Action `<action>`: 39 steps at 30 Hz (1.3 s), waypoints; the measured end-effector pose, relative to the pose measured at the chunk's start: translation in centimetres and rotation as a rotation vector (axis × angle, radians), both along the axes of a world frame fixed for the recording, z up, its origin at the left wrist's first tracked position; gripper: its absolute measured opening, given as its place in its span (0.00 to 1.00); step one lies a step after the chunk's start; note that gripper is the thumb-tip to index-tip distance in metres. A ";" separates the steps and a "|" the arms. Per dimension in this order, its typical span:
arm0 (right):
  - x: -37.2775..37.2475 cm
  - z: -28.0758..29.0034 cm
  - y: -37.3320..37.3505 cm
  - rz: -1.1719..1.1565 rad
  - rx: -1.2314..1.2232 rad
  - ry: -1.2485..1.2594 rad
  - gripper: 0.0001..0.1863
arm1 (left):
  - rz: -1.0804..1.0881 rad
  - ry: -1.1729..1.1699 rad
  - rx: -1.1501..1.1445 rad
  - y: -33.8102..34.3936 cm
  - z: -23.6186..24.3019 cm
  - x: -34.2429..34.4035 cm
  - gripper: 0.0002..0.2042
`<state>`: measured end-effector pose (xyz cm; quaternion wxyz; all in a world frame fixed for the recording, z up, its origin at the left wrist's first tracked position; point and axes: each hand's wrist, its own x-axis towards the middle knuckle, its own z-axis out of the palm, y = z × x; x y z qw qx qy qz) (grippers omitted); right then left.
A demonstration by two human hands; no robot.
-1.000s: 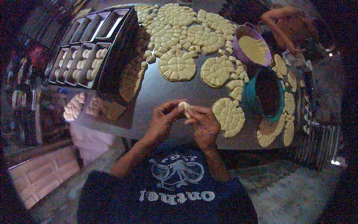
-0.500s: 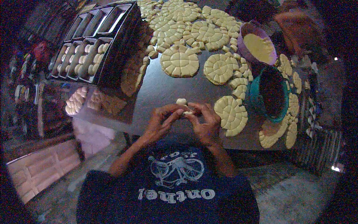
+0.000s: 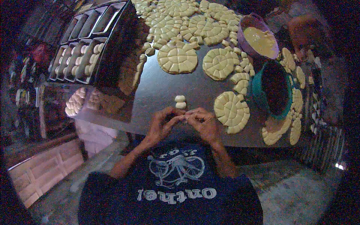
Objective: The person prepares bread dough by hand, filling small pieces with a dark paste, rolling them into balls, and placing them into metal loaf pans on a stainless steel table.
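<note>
My left hand (image 3: 163,124) and my right hand (image 3: 204,123) meet close to the table's near edge, in front of my dark shirt. Fingertips and thumbs of both are pinched together; whatever lies between them, if anything, is hidden. Just beyond the fingers, two small pale dough pieces (image 3: 180,102) sit on the table, one behind the other and touching. To the right of my right hand lies a flat round of dough (image 3: 231,112), scored into segments. Farther off are two more scored rounds, a left one (image 3: 177,58) and a right one (image 3: 218,64).
Black loaf tins (image 3: 88,56) stand at the far left, the nearer row holding dough balls. On the right are a teal tub (image 3: 258,90) with a dark inside and a purple basin (image 3: 247,39) with pale yellow contents. Several more scored dough rounds (image 3: 206,30) cover the table's far part.
A second dough piece now rests on the table behind my fingers, where one lay before. The pale piece seen between my fingertips no longer shows, and my hands have drawn closer together.
</note>
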<state>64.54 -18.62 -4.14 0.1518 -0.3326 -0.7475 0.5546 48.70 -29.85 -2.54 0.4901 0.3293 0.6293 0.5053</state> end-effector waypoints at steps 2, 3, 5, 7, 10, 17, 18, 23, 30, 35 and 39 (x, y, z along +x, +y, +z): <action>0.6 -1.6 -0.4 -0.035 -0.141 -0.065 0.07 | 0.064 -0.086 0.101 -0.6 -2.9 0.8 0.15; 0.8 -2.1 -0.5 -0.060 -0.209 -0.114 0.08 | 0.079 -0.100 0.075 -0.6 -2.7 1.1 0.17; 0.8 -2.6 -0.9 -0.109 -0.346 -0.212 0.09 | 0.112 -0.127 0.022 -0.4 -1.9 1.6 0.23; 0.3 -2.6 -1.2 -0.212 -0.444 -0.032 0.07 | 0.087 -0.296 -0.020 0.0 -2.6 1.1 0.28; 0.6 -4.6 -0.6 -0.134 -0.368 0.059 0.07 | 0.080 -0.592 0.035 0.6 -4.8 0.8 0.33; -0.9 -6.2 2.8 -0.034 0.465 -0.073 0.13 | 0.339 -0.715 0.324 2.2 -5.7 -1.4 0.34; -1.2 -6.9 3.1 -0.062 0.598 -0.073 0.14 | 0.410 -0.704 0.298 2.2 -5.0 -1.9 0.32; -2.2 -10.4 3.1 -0.006 0.735 -0.057 0.14 | 0.500 -0.674 0.282 -0.8 -7.6 -6.3 0.25; -1.7 -12.7 3.2 0.012 0.837 -0.085 0.13 | 0.569 -0.675 0.095 -2.2 -7.9 -6.1 0.22; -0.5 -7.9 1.8 -0.136 0.783 -0.111 0.13 | 0.513 -0.572 0.069 -1.3 -7.5 -4.7 0.18; 8.5 -10.0 0.4 -0.386 0.779 -0.310 0.11 | 0.440 -0.459 0.058 -1.3 -7.9 -5.2 0.17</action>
